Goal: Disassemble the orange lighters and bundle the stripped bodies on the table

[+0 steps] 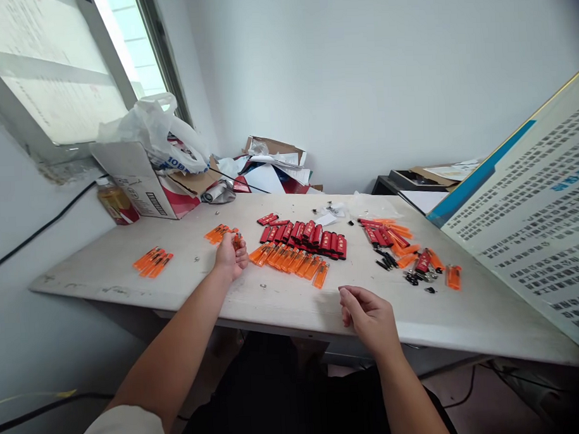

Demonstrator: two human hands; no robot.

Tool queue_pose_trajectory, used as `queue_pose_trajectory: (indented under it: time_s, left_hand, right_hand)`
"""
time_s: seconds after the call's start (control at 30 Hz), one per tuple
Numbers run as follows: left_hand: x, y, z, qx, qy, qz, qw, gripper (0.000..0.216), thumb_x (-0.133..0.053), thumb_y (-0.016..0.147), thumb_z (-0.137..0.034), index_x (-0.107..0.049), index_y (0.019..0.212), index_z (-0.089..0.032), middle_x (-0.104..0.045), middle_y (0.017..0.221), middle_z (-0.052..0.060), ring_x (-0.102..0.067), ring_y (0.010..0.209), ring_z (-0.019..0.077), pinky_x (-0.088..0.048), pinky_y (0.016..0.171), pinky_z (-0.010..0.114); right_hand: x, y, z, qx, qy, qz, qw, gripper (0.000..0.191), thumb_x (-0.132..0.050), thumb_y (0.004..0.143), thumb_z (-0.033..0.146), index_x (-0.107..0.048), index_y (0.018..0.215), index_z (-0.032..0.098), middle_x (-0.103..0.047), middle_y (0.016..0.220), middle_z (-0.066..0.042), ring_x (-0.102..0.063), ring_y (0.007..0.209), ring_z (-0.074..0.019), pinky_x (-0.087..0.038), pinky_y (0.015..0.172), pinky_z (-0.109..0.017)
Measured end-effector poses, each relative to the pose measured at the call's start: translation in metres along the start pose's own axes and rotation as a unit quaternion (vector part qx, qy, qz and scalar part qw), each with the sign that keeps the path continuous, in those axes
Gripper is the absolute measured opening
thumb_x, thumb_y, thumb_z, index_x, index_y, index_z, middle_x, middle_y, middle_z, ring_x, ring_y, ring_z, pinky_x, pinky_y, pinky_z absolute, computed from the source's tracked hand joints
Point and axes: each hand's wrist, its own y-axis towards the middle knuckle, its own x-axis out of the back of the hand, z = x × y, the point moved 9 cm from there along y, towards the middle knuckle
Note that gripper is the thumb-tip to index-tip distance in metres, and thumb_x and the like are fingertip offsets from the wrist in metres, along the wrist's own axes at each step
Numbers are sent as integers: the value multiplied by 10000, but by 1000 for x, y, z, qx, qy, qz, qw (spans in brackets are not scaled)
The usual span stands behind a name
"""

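- Clock directions are read across the table, with the person at 6 and the far wall at 12.
- The left hand [231,257] sits near the table's centre, its fingers closed narrowly around an orange lighter [236,241], whose upper end shows above them.
- The right hand [369,319] rests at 5 o'clock by the near edge of the white table [106,281]. Its fingers curl loosely, with a narrow gap and nothing visible in them.
- A neat row of orange lighters [288,261] lies just beyond the left hand at 1 o'clock, with a packed group of red lighters [302,237] behind it.
- Small black and metal lighter parts [388,260] lie scattered at 3 o'clock beside a mixed red-and-orange heap [382,233].
- A smaller bunch of orange lighters [153,261] lies at 9 o'clock.
- The lighter probably feels light, stiff and slick. Its body looks like the surest place to hold, with thumb and fingers on its flat sides. The loose parts look fiddly.
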Motion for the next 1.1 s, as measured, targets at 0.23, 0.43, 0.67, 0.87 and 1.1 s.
queue_pose_trajectory:
  time_s: [0.23, 0.43, 0.67, 0.87, 1.1]
  left_hand:
    - [0, -1, 2, 8, 3, -9, 1000, 290, -455, 766, -413, -421, 580, -193, -241, 413, -77, -166, 309, 58, -87, 345, 195]
    - [-1, -1, 4, 11, 8, -2, 1000, 289, -471, 773, -406, -420, 584, -193, -247, 415, -77, -161, 311, 58, -80, 343, 196]
    - [-3, -2, 4, 23, -15, 55, 998, 392, -369, 857, -486, -478, 646, -175, -301, 458, -58, -231, 333, 71, -132, 340, 196]
    - [-1, -3, 3, 14, -32, 53, 998, 474, -345, 871, -576, -484, 661, -175, -304, 461, -54, -235, 342, 76, -143, 337, 186]
    - [0, -1, -2, -40, -21, 51, 998, 334, -379, 842, -382, -585, 778, -128, -437, 534, -2, -348, 408, 98, -259, 374, 207]
  right_hand:
    - [-1, 1, 0, -5, 4, 1, 1000, 417, -657, 762, 538, -670, 826, 126, -556, 502, 0, -502, 405, -108, -437, 411, -229]
    - [0, 1, -2, -6, 7, 4, 1000, 420, -654, 767, 546, -669, 825, 131, -562, 514, -1, -503, 412, -111, -441, 426, -236]
    - [0, 1, -2, -10, 12, 3, 1000, 408, -651, 775, 535, -661, 813, 129, -555, 513, 4, -495, 411, -101, -427, 429, -226]
    - [-1, 1, -3, -10, 16, 6, 1000, 417, -655, 766, 537, -660, 820, 124, -542, 497, 12, -488, 405, -93, -411, 419, -211]
    - [1, 1, -4, -12, 15, 0, 1000, 420, -658, 763, 536, -663, 832, 121, -551, 515, 8, -494, 414, -95, -419, 425, -216]
